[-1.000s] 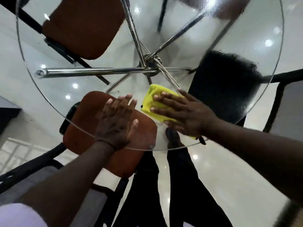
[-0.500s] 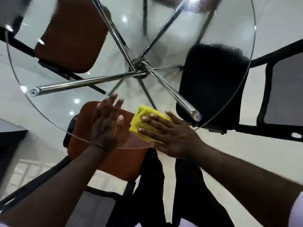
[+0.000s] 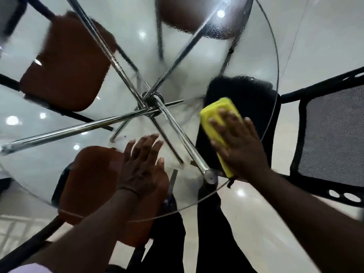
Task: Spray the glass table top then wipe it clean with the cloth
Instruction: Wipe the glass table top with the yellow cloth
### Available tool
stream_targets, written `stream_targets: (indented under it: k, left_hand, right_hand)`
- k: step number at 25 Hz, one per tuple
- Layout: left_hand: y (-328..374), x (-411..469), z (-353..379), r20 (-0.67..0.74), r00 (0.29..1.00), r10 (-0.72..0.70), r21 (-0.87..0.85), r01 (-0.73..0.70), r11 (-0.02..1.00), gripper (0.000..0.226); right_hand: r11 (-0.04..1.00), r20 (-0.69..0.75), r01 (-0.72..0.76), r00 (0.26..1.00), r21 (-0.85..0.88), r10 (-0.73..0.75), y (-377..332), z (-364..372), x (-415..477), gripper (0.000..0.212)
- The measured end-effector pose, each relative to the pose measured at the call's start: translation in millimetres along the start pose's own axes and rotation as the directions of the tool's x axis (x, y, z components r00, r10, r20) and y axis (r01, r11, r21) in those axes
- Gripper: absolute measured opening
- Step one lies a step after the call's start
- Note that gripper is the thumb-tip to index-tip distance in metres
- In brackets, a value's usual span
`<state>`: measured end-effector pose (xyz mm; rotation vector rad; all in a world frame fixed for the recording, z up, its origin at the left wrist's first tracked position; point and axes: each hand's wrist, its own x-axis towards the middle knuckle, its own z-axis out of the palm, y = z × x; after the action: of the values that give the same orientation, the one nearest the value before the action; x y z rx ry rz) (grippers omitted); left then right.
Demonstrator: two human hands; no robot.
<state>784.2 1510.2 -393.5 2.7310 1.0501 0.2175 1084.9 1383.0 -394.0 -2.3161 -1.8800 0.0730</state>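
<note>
- R hand (image 3: 238,148) — flat, fingers straight & spread, palm down on the yellow cloth (image 3: 216,115). It presses the cloth, w/ no curl or pinch round it.
- Cloth is a folded pad. Its far end pokes out past the fingertips and a strip shows along the hand's inner side. It lies on the glass table top (image 3: 262,62), just inside the rim on the R hand's outer side.
- Handling, my guess: cloth is soft & light and will bunch or slide under a loose palm on wet glass. Best taken w/ the whole flat palm over its middle.
- Glass prob. stiff, slick, breakable, so press evenly and go easy near the rim.
- R forearm comes in from lower right, crossing the rim.
- L hand (image 3: 141,166), inward of the R hand, is open w/ straight fingers flat on the glass. It holds nothing — looks like bracing.
- Chrome leg (image 3: 183,140) runs under the glass between the hands.
- Well beyond the fingertips, droplets (image 3: 222,30) on the far glass, prob. not yet wiped.
</note>
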Motion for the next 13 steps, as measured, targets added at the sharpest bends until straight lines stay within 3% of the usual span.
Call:
stream_targets:
  k: [1, 2, 3, 4, 5, 6, 7, 8, 9, 10, 11, 12, 13]
  left_hand:
    - [0.8, 1.4, 0.1, 0.020, 1.000, -0.002, 0.022, 0.001, 1.000, 0.052]
    - [1.6, 2.7, -2.0, 0.043, 0.999, -0.004, 0.046, 0.002, 0.999, 0.053]
    - [3.1, 3.8, -4.6, 0.064, 0.998, -0.007, 0.058, 0.003, 0.998, 0.054]
    - [4.4, 5.0, -6.1, 0.079, 0.997, -0.008, 0.057, 0.003, 0.998, 0.054]
    - [4.7, 4.8, -7.2, 0.084, 0.996, -0.012, 0.051, 0.008, 0.999, 0.055]
    - [3.7, 4.1, -7.0, 0.077, 0.997, -0.015, 0.055, 0.011, 0.998, 0.055]
    - [3.5, 4.1, -5.7, 0.062, 0.998, -0.012, 0.065, 0.008, 0.998, 0.055]
    - [3.6, 5.5, -3.0, 0.050, 0.999, -0.009, 0.073, 0.006, 0.997, 0.055]
    - [2.8, 5.9, 0.1, 0.047, 0.999, -0.011, 0.081, 0.007, 0.997, 0.055]
    - [2.3, 3.5, 0.4, 0.055, 0.998, -0.015, 0.088, 0.010, 0.996, 0.056]
    - [1.7, 1.7, 0.5, 0.066, 0.998, -0.012, 0.094, 0.006, 0.996, 0.058]
    - [2.0, 0.9, -0.6, 0.079, 0.997, -0.007, 0.102, -0.002, 0.995, 0.059]
    - [3.2, 2.8, -3.6, 0.098, 0.995, -0.006, 0.110, -0.005, 0.994, 0.059]
  right_hand:
    - [0.932, -0.053, -0.351, 0.933, 0.088, 0.357, -4.4, 1.1, -1.1, 0.066]
    - [0.839, -0.061, -0.525, 0.841, 0.141, 0.537, -21.3, 2.0, -6.3, 0.067]
    - [0.845, -0.081, -0.524, 0.842, 0.109, 0.533, -45.6, 3.2, -13.6, 0.067]
    - [0.940, -0.043, -0.336, 0.940, 0.057, 0.339, -65.1, 2.8, -21.3, 0.067]
    - [0.997, 0.039, -0.015, 0.999, 0.072, 0.012, -66.9, 1.5, -21.8, 0.066]
    - [0.958, 0.075, 0.272, 0.957, 0.096, -0.279, -48.9, -0.7, -7.7, 0.065]
    - [0.915, 0.074, 0.400, 0.912, 0.059, -0.403, -26.0, -3.0, 14.1, 0.064]
    - [0.931, 0.069, 0.365, 0.928, 0.022, -0.365, -3.3, -2.6, 36.1, 0.064]
    - [0.988, 0.039, 0.153, 0.987, 0.013, -0.154, 18.2, 2.8, 53.3, 0.065]
    - [0.984, 0.006, -0.163, 0.987, 0.070, 0.163, 28.3, 1.5, 59.8, 0.066]
    - [0.903, -0.021, -0.415, 0.907, 0.106, 0.420, 29.0, 0.4, 53.1, 0.065]
    - [0.839, -0.040, -0.531, 0.842, 0.117, 0.539, 20.6, -0.8, 36.9, 0.065]
    - [0.894, -0.073, -0.441, 0.892, 0.079, 0.447, 6.4, -5.2, 16.4, 0.064]
